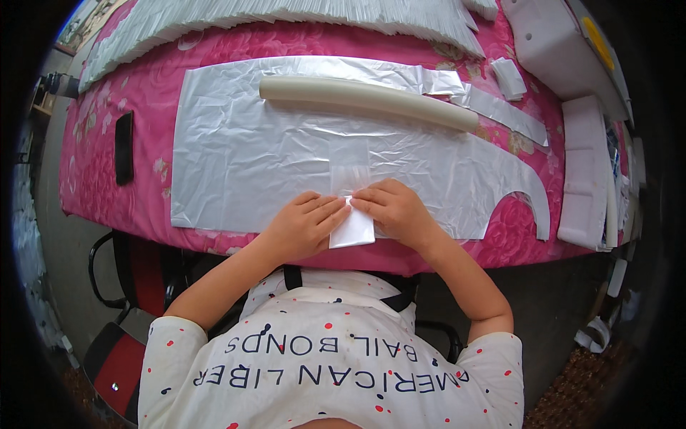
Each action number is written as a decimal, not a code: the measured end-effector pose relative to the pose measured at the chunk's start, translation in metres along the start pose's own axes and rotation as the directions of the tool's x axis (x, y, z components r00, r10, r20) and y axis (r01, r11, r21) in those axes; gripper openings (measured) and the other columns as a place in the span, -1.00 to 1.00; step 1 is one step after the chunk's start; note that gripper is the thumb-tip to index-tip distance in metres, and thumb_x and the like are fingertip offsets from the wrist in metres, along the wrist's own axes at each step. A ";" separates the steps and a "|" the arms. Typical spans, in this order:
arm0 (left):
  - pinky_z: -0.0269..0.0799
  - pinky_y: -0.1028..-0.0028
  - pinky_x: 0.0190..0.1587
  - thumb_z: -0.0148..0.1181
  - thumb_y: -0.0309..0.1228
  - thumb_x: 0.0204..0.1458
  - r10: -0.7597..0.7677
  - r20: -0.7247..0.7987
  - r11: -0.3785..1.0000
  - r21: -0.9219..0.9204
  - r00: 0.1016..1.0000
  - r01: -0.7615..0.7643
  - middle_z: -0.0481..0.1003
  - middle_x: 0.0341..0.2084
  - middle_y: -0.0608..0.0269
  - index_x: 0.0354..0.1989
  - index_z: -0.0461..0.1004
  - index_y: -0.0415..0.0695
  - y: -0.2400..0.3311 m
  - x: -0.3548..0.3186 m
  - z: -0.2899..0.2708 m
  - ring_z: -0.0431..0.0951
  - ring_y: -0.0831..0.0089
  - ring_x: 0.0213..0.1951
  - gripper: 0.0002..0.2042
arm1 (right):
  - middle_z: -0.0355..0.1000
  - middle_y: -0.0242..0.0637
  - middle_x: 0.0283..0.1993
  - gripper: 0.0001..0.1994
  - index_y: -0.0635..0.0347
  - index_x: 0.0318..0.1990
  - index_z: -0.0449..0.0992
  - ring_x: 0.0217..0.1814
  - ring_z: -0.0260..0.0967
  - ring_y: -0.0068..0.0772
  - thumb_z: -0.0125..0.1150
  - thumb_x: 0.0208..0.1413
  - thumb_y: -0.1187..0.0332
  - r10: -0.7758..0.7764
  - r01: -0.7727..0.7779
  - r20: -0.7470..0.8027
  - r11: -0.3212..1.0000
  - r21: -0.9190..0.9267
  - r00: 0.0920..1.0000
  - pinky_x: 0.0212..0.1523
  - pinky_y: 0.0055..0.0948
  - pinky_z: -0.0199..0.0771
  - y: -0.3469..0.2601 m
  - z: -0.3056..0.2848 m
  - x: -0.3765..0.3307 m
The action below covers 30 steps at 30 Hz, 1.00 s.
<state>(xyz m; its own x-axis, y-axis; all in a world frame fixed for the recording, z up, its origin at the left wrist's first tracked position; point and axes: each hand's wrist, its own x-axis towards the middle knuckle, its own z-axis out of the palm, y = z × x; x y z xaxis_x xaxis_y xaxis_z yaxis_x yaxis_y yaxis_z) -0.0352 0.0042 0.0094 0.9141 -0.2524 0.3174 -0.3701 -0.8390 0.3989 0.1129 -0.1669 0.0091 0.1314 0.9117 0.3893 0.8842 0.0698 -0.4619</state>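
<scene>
Both hands meet at the near edge of the table over a small folded white plastic packet (352, 230). My left hand (304, 223) has its fingers bent together at the packet's upper left edge. At the upper right edge, the fingertips of my right hand (396, 211) press in the same way. A translucent strip (349, 159) runs away from the fingertips, over a shiny white plastic sheet (236, 164) with a curved cut-out at its right end. Across the far part of this sheet lies a long off-white tube (357, 96).
A pink floral cloth (153, 114) covers the table. At the far edge, a long row of stacked white folded pieces (286, 13) stretches across. A black phone-like object (124, 146) lies left, a small white bundle (508, 79) right. White foam boxes (582, 171) line the right edge.
</scene>
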 end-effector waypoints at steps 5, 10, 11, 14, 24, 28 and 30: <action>0.34 0.36 -0.13 0.15 -0.55 -0.28 -0.175 0.028 0.975 -0.131 0.984 0.177 0.48 -0.17 0.11 -0.05 0.38 -0.21 0.004 0.000 -0.001 0.48 0.31 -0.11 -0.53 | 0.48 -0.36 -0.26 -0.71 0.12 -0.27 0.54 -0.26 0.40 -0.29 0.20 -0.27 0.55 0.103 -0.104 0.022 0.992 0.073 0.994 -0.26 -0.38 0.41 -0.003 -0.003 -0.003; 0.36 0.39 -0.25 0.13 -0.53 -0.11 -0.562 0.192 0.800 -0.120 0.804 0.588 0.53 -0.37 0.06 0.00 0.34 -0.26 0.006 0.017 -0.010 0.54 0.29 -0.29 -0.59 | 0.47 -0.32 -0.48 -0.87 0.20 -0.33 0.56 -0.47 0.41 -0.43 0.16 -0.09 0.48 0.536 -0.539 0.078 0.811 0.228 0.840 -0.43 -0.50 0.38 -0.012 -0.009 0.004; 0.37 0.39 -0.27 0.14 -0.51 -0.09 -0.606 0.170 0.737 -0.246 0.777 0.629 0.53 -0.41 0.06 0.04 0.30 -0.28 0.002 0.020 -0.008 0.54 0.25 -0.34 -0.56 | 0.47 -0.31 -0.53 -0.88 0.23 -0.35 0.57 -0.51 0.41 -0.47 0.15 -0.04 0.45 0.646 -0.659 0.147 0.704 0.265 0.749 -0.46 -0.53 0.37 -0.015 -0.011 0.007; 0.40 0.42 -0.37 0.16 -0.46 -0.06 -0.704 0.120 0.579 -0.473 0.700 0.664 0.53 -0.52 0.07 0.12 0.21 -0.31 -0.008 0.029 -0.002 0.54 0.21 -0.48 -0.48 | 0.44 -0.24 -0.63 -0.80 0.26 -0.42 0.57 -0.61 0.38 -0.29 0.14 0.00 0.29 0.767 -0.756 0.141 0.551 0.355 0.625 -0.50 -0.45 0.33 -0.010 -0.004 0.017; 0.41 0.41 -0.21 0.23 -0.43 -0.12 -0.655 -0.046 0.739 -0.245 0.754 0.627 0.45 -0.23 0.02 0.21 0.05 -0.33 -0.015 0.045 -0.010 0.51 0.25 -0.27 -0.30 | 0.44 -0.28 -0.65 -0.75 0.32 -0.48 0.55 -0.62 0.41 -0.53 0.16 -0.01 0.26 0.827 -0.934 0.444 0.257 0.249 0.346 -0.57 -0.53 0.34 0.007 -0.016 0.042; 0.19 0.24 0.11 0.23 -0.32 -0.13 -0.251 -0.166 0.958 0.097 0.954 0.269 0.18 0.12 -0.12 0.20 0.05 -0.35 -0.012 0.041 0.015 0.25 0.10 0.13 -0.28 | 0.43 -0.25 -0.69 -0.75 0.29 -0.51 0.56 -0.63 0.43 -0.48 0.13 -0.01 0.27 0.830 -0.926 0.422 0.276 0.258 0.365 -0.54 -0.48 0.39 0.011 -0.009 0.038; -0.01 0.17 0.21 0.18 -0.20 -0.10 -0.294 -0.074 0.950 0.086 0.953 0.300 0.10 0.17 -0.14 0.21 0.01 -0.37 -0.002 0.048 0.025 0.07 0.06 0.23 -0.25 | 0.43 -0.25 -0.69 -0.75 0.28 -0.52 0.56 -0.64 0.43 -0.47 0.13 -0.02 0.26 0.829 -0.918 0.406 0.295 0.266 0.384 -0.53 -0.48 0.39 0.013 -0.006 0.036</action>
<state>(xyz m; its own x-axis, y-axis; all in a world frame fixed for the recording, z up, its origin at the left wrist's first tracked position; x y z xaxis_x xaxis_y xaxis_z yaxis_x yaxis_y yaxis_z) 0.0139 -0.0183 0.0020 0.9676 0.0422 0.2490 -0.0631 -0.9142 0.4002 0.1319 -0.1357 0.0215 0.6014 0.5724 -0.5574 0.0206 -0.7086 -0.7053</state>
